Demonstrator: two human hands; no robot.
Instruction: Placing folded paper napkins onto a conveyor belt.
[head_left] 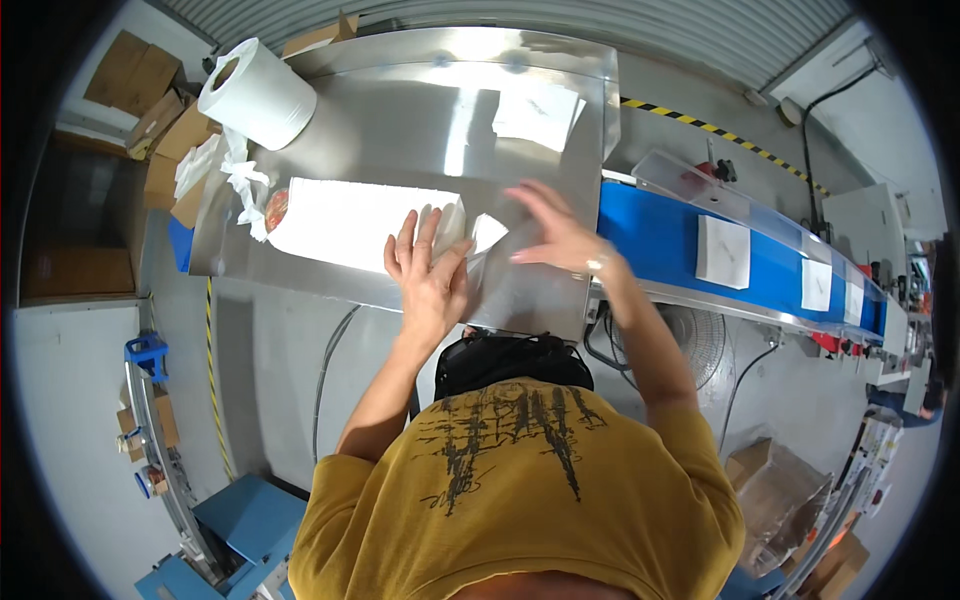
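My left hand [428,275] lies with its fingers stretched out over the right end of a long row of white paper-like packets [350,222] on the steel table. A round reddish thing [277,209] shows at the row's left end. Just right of that hand, a single white packet [488,233] leans apart from the row. My right hand [556,232] is held over the table's right part, slightly blurred, its fingers and thumb spread with nothing between them. Farther back lies a small pile of white flat packets [536,115].
A big white paper roll [258,95] stands at the table's [390,110] back left, crumpled paper [245,185] below it. To the right, a blue conveyor belt [670,235] carries several white packets [723,252] beside a clear guard. Cardboard boxes [180,150] sit at the left.
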